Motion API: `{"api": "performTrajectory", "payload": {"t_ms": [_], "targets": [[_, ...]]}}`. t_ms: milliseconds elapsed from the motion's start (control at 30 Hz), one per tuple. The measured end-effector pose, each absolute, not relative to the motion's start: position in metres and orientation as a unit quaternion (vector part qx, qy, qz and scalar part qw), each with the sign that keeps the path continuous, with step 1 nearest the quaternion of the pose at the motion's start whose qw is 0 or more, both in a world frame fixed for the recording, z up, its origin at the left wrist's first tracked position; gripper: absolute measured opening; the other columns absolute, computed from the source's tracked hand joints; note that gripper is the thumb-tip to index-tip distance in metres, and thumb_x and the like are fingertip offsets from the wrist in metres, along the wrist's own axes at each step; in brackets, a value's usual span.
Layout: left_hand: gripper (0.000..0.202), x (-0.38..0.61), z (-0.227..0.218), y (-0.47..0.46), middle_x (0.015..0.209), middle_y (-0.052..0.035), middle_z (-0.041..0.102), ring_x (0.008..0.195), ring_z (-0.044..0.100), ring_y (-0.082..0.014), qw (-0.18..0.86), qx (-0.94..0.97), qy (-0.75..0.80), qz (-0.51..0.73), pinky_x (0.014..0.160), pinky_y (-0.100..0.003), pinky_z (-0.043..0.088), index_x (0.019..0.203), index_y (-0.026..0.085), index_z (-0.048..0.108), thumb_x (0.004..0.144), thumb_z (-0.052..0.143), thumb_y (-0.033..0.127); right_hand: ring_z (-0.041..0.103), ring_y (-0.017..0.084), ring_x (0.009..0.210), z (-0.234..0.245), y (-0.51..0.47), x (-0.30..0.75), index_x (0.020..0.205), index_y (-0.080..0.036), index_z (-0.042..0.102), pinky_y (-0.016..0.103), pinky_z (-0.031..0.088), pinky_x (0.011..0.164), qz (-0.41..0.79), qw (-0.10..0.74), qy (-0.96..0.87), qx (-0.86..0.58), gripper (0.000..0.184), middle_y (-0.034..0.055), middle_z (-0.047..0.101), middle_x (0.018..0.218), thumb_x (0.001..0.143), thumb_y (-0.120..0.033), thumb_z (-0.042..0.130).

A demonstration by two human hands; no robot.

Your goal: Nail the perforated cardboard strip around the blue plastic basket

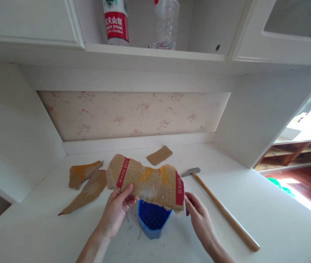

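Both of my hands hold up a torn strip of brown cardboard (147, 180) with red printed bands and many small punched holes. My left hand (116, 210) pinches its lower left edge, thumb on the front. My right hand (198, 215) grips its lower right corner. Directly under the cardboard stands a small blue perforated plastic cup (152, 219) on the white desk (48, 233). A few thin nails (130, 223) lie on the desk beside the cup.
A hammer (218, 206) with a wooden handle lies to the right. Torn cardboard pieces (85, 184) lie at the left, a small perforated piece (159, 155) at the back. Two plastic bottles (115, 22) stand on the shelf above.
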State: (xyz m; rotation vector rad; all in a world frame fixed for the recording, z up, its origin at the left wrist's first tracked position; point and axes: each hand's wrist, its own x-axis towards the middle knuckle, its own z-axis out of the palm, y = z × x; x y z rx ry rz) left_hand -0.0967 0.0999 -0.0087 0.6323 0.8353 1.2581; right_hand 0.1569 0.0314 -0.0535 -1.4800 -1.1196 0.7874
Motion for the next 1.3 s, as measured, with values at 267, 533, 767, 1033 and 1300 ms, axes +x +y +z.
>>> {"api": "performTrajectory", "payload": {"t_ms": [267,533,767,1033,1300], "targets": [[0.014,-0.082,0.0,0.146,0.071,-0.003,0.072,0.064,0.072,-0.0162,0.675,0.233,0.332,0.616,0.056,-0.021,0.059,0.081,0.013,0.066,0.074,0.077,0.008,0.055,0.029,0.113,-0.044,0.048,0.139,0.113,-0.027,0.067,0.039,0.04,0.098,0.46,0.502,-0.484,-0.55,0.045,0.0043,0.067,0.118,0.087,-0.062,0.055],[0.027,-0.052,-0.027,0.179,0.072,0.0,0.069,0.063,0.069,-0.0154,0.686,0.214,0.321,0.617,0.055,-0.024,0.055,0.081,0.015,0.06,0.07,0.084,0.019,0.059,0.026,0.099,-0.043,0.058,0.127,0.099,-0.024,0.069,0.04,0.042,0.092,0.531,0.465,-0.492,-0.51,0.037,0.0025,0.07,0.097,0.09,-0.056,0.055],[0.029,-0.047,-0.052,0.185,0.072,0.0045,0.065,0.058,0.065,-0.0106,0.689,0.17,0.331,0.622,0.057,-0.023,0.053,0.086,0.019,0.057,0.074,0.082,0.026,0.064,0.022,0.095,-0.054,0.097,0.125,0.118,-0.033,0.052,0.039,0.049,0.083,0.627,0.64,-0.262,-0.359,0.036,0.0013,0.069,0.108,0.086,-0.043,0.066],[0.028,-0.051,-0.068,0.185,0.074,0.002,0.065,0.058,0.063,-0.0096,0.684,0.166,0.351,0.618,0.055,-0.021,0.052,0.089,0.018,0.057,0.077,0.079,0.031,0.063,0.018,0.082,-0.063,0.145,0.113,0.096,-0.024,0.067,0.033,0.051,0.076,0.632,0.646,-0.249,-0.349,0.026,0.0004,0.07,0.096,0.074,-0.03,0.078],[0.03,-0.047,-0.071,0.179,0.106,-0.0054,0.072,0.083,0.069,-0.0163,0.706,0.225,0.373,0.559,0.064,-0.024,0.056,0.098,0.019,0.069,0.072,0.083,0.024,0.061,0.016,0.075,-0.07,0.15,0.123,0.092,-0.02,0.071,0.029,0.051,0.069,0.633,0.617,-0.302,-0.357,0.022,0.0016,0.069,0.089,0.073,-0.029,0.08]]}}
